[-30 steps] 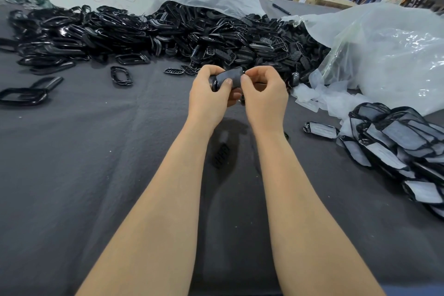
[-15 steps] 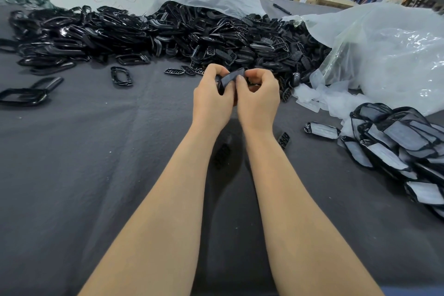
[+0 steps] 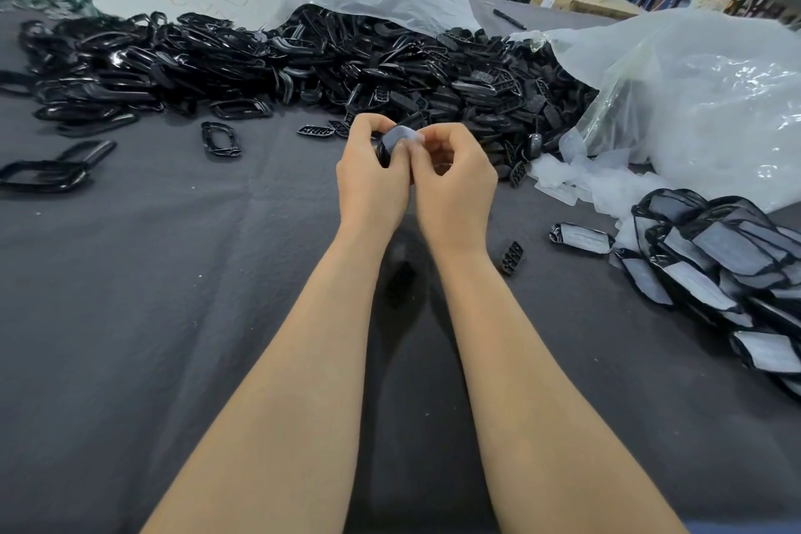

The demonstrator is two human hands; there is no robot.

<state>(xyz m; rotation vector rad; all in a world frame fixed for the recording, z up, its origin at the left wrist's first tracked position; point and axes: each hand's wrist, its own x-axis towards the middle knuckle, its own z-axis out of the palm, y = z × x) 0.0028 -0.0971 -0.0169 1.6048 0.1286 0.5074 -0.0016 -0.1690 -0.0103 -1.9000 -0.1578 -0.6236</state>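
Lying near on the grey cloth (image 3: pixel 173 317), just right of my wrist, is a loose black insert (image 3: pixel 512 258), with the filmed pile (image 3: pixel 715 264) at the right. Farther out, above the cloth, is the small black shell (image 3: pixel 396 140) — my left hand (image 3: pixel 372 182) curled round its near end, my right hand (image 3: pixel 455 186) pinching the pale film on top. It looks light, stiff and glossy, probably slippery, so I'd hold the rims, not the filmed face. Beyond sprawls the black heap (image 3: pixel 303 69).
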